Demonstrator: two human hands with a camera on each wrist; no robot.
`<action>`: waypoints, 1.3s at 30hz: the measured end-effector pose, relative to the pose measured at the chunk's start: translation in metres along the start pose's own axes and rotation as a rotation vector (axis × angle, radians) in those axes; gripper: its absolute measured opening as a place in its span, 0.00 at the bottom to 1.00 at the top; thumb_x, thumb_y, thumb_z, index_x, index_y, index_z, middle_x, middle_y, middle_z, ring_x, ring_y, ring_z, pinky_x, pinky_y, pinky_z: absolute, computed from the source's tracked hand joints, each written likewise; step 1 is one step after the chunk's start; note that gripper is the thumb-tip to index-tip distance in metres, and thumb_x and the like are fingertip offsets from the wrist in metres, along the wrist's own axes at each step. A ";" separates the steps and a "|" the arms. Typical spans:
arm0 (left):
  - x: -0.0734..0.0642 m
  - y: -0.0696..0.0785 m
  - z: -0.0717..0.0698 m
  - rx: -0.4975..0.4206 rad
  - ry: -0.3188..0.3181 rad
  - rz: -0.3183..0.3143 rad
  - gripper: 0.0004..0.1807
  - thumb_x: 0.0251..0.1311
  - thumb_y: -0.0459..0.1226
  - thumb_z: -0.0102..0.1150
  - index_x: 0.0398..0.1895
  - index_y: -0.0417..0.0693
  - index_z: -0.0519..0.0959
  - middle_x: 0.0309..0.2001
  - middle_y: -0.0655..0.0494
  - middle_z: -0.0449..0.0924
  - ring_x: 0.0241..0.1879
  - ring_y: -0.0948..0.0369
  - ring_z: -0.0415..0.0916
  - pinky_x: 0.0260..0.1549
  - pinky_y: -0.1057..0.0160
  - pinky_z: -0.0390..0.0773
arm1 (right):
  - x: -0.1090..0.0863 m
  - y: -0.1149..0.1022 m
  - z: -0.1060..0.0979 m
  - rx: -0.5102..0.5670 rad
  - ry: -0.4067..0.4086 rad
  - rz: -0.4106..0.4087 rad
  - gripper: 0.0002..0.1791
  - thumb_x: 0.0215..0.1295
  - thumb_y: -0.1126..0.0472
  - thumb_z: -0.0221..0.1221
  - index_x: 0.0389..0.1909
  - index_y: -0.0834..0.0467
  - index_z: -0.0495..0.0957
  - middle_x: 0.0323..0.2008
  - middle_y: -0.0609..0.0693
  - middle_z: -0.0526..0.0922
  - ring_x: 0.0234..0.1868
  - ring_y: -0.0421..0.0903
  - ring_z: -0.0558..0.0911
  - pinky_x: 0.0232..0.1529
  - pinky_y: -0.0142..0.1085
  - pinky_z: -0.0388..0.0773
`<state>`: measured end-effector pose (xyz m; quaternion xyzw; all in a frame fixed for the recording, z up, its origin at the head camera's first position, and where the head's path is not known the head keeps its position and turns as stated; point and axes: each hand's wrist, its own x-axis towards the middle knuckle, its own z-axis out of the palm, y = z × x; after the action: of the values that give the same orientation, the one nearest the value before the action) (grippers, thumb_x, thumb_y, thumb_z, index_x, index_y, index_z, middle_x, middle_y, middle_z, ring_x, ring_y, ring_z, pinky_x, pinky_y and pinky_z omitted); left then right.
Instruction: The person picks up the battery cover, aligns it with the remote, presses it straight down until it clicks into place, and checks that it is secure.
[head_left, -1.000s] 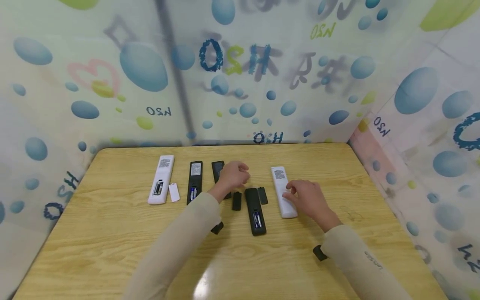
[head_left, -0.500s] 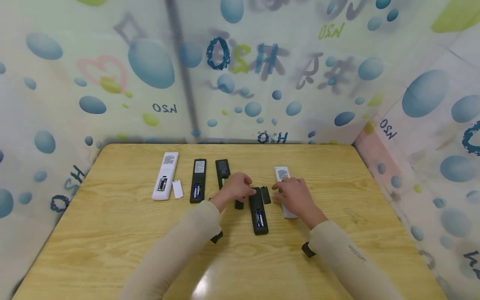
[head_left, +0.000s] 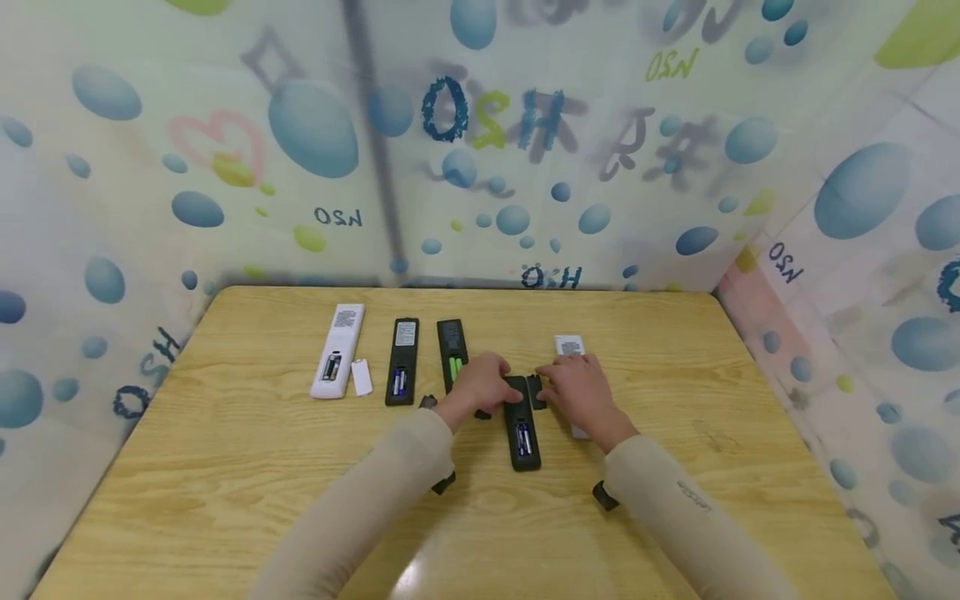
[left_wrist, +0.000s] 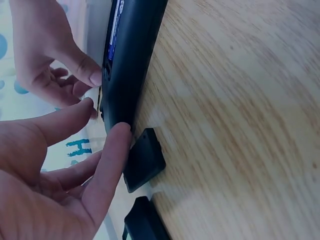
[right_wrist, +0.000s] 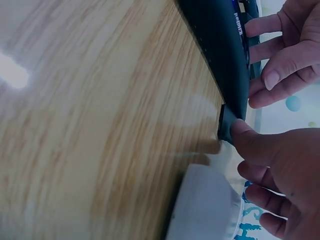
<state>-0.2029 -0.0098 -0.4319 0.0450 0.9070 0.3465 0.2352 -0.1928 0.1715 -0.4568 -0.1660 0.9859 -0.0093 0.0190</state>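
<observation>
A black remote control (head_left: 528, 454) lies back side up, its battery bay uncovered and batteries showing. My left hand (head_left: 482, 385) is at its far end, index fingertip against its side and thumb apart from it in the left wrist view. A small black battery cover (head_left: 536, 392) lies just right of the remote. My right hand (head_left: 581, 387) pinches this cover, its thumb on the near face in the right wrist view. A white remote control (head_left: 568, 343) lies partly hidden under the right hand. Another black battery cover (left_wrist: 145, 161) sits beside the left index finger.
Farther left lie a black remote (head_left: 452, 337) with green batteries, another black remote (head_left: 402, 354), and a white remote (head_left: 339, 350) with its white cover (head_left: 362, 377) beside it. The wooden table (head_left: 247, 467) meets a patterned curtain (head_left: 480, 242) at the back.
Both hands have moved toward each other: the left from the green-battery remote to the middle black remote, the right from over the white remote to the black cover, which it now pinches.
</observation>
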 end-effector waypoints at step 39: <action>0.008 0.010 0.005 0.075 -0.086 -0.005 0.30 0.42 0.40 0.79 0.51 0.43 0.78 0.44 0.50 0.80 0.30 0.59 0.78 0.26 0.65 0.78 | 0.005 -0.006 -0.005 0.058 -0.008 0.058 0.17 0.54 0.48 0.70 0.43 0.49 0.84 0.31 0.43 0.85 0.34 0.46 0.71 0.44 0.43 0.63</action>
<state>-0.2088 0.0031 -0.4318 0.0665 0.9085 0.3096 0.2728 -0.1961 0.1644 -0.4517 -0.1365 0.9896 -0.0367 0.0280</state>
